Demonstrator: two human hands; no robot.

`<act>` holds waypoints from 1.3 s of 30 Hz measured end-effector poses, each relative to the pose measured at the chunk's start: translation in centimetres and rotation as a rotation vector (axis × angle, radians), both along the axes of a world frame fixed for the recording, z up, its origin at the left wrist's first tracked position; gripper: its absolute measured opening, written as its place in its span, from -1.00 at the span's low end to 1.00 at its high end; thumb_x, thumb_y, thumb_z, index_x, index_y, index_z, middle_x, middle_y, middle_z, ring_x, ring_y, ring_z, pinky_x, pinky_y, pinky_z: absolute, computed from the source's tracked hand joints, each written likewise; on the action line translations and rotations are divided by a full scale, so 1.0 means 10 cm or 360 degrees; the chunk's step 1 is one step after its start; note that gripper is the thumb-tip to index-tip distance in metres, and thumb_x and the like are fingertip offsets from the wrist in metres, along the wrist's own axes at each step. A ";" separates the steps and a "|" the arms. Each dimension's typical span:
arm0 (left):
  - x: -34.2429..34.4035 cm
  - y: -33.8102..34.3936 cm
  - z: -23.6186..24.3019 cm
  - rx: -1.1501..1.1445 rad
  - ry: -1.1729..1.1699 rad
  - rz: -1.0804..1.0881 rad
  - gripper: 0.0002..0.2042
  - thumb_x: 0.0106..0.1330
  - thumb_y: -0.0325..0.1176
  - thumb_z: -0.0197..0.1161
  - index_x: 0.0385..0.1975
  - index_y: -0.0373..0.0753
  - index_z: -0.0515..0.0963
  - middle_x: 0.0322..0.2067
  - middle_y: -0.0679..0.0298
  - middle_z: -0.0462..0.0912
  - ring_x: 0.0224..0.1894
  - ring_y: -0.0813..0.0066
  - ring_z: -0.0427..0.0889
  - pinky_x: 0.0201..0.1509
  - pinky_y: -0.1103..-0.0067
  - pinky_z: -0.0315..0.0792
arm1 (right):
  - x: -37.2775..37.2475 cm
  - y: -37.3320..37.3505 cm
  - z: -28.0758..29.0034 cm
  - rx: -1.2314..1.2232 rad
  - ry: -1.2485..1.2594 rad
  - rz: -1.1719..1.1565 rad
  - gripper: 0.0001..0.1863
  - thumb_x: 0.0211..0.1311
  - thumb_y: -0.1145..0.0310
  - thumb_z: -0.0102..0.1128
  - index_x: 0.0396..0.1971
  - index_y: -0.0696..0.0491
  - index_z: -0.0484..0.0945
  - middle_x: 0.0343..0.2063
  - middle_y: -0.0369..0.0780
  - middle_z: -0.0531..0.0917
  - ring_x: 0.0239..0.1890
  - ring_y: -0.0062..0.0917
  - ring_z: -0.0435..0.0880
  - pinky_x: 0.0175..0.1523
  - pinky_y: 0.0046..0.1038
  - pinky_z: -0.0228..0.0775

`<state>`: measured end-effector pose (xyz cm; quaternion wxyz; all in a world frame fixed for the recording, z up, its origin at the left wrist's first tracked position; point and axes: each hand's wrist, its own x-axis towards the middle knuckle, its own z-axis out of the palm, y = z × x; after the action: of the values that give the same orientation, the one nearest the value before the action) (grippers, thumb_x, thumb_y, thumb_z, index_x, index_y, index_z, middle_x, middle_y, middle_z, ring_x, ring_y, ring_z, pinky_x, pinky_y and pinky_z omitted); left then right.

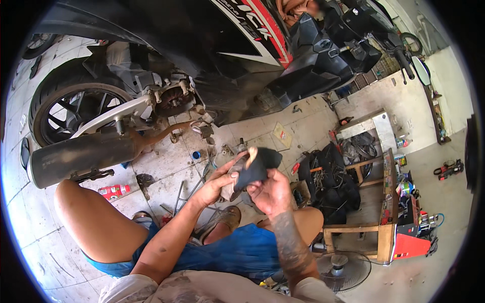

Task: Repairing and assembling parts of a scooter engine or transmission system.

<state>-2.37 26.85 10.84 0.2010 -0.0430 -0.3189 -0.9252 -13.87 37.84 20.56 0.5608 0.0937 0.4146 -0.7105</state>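
Observation:
In front of my knees, both hands are on a dark, bent, cloth-like piece (256,170), partly smeared by motion. My left hand (218,186) grips it from the left, along with a brownish-grey piece (230,194) whose kind I cannot make out. With fingers curled, my right hand (273,191) pinches the dark piece at its lower right edge. A pale yellowish tip shows at its upper left; what it belongs to is unclear. Beyond stands a black motor scooter (202,55) with its rear wheel (50,121), exhaust muffler (83,157) and an exposed engine part (174,98).
On the tiled floor lie a blue cap (196,155), a red packet (114,191), a yellowish card (282,135) and scattered metal parts. To my right are black parts (331,184), a wooden frame table (386,202) and a fan (343,271). Another person (295,9) is beyond the scooter.

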 end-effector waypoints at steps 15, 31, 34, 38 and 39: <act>0.05 0.00 0.51 0.0936 -0.0385 -0.0294 -0.58 0.30 -0.02 0.04 0.00 -0.17 0.51 -0.16 0.23 0.63 -0.17 0.39 0.62 -0.09 0.43 0.53 | -0.33 -0.14 0.32 0.0271 0.4343 0.1528 -0.48 -0.09 0.43 0.25 -0.01 -0.25 0.56 -0.31 -0.26 0.35 -0.14 -0.32 0.38 -0.06 -0.21 0.35; 0.11 -0.27 -0.78 0.1186 0.0045 -0.0289 -0.28 0.27 0.26 -0.15 0.22 -0.23 0.32 0.14 -0.06 0.42 0.15 -0.17 0.42 0.26 0.03 0.27 | -0.03 0.58 -0.71 0.0386 0.1516 0.2077 -0.60 0.11 0.40 0.16 -0.03 0.21 0.47 -0.14 -0.10 0.63 -0.03 -0.42 0.57 0.16 -0.46 0.28; 0.16 -0.35 -1.05 0.1179 0.0075 -0.0075 -0.25 0.27 0.28 -0.24 0.29 -0.19 0.23 0.22 -0.11 0.31 0.21 -0.35 0.29 0.30 -0.06 0.16 | 0.15 0.42 -0.82 0.0463 0.2127 0.2369 -0.27 0.11 0.20 0.29 0.18 0.28 0.20 0.02 0.06 0.49 0.10 -0.25 0.48 0.24 -0.39 0.24; 0.29 -0.40 -0.95 0.1283 0.0158 -0.0010 -0.33 0.34 0.17 -0.29 0.23 -0.25 0.30 0.19 -0.01 0.38 0.22 -0.05 0.36 0.33 0.02 0.16 | 0.23 0.02 -1.16 0.0542 0.2611 0.2371 0.26 -0.03 -0.02 0.44 0.32 0.34 -0.34 0.26 0.22 0.10 0.29 -0.06 0.23 0.35 -0.30 0.12; 0.32 -0.42 -0.94 0.1300 0.0187 0.0038 -0.32 0.34 0.18 -0.31 0.24 -0.24 0.29 0.20 0.00 0.37 0.24 -0.05 0.33 0.34 0.02 0.13 | 0.24 -0.12 -1.29 0.0435 0.2714 0.2092 0.29 -0.07 0.00 0.47 0.31 0.37 -0.35 0.27 0.21 0.09 0.29 -0.04 0.21 0.35 -0.28 0.12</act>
<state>0.78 22.62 1.41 0.2301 -0.0086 0.0862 -0.9693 -11.45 36.67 7.65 0.3439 -0.6096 0.7124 -0.0502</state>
